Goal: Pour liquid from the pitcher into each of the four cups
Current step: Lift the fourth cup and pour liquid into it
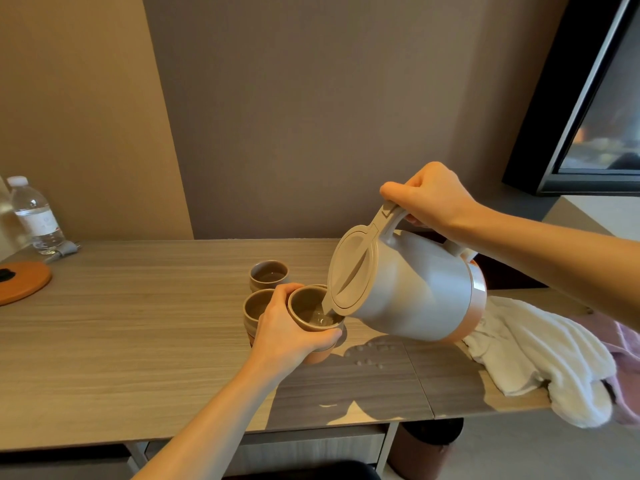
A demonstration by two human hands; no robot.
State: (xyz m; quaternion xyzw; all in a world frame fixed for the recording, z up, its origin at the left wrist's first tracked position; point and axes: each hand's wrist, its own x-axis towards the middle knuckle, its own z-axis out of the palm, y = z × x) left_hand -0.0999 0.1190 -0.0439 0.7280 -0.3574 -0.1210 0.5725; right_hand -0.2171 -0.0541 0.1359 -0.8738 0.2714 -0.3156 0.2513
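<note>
The person's right hand (431, 195) is wrapped around the handle of the grey plastic pitcher with a beige lid and copper-coloured base band (412, 289), tipping it steeply so the spout hangs over a brown ceramic cup (313, 310). Liquid is running from the spout into that cup, which already holds a shallow pool. The left hand (287, 323) clasps the cup's side, fingers curled round the wall, apparently lifting and tilting it toward the spout, probably to shorten the fall and limit splashing; droplets (372, 355) already lie on the wood-grain table (138, 341) just beside it. Two more brown cups stand close behind: the far cup (269, 273) seems to contain liquid, while the near cup (258, 306), partly hidden by the hand, cannot be judged. A fourth cup is not clearly visible. A white towel (533, 351) lies near the pitcher, handy for spills.
</note>
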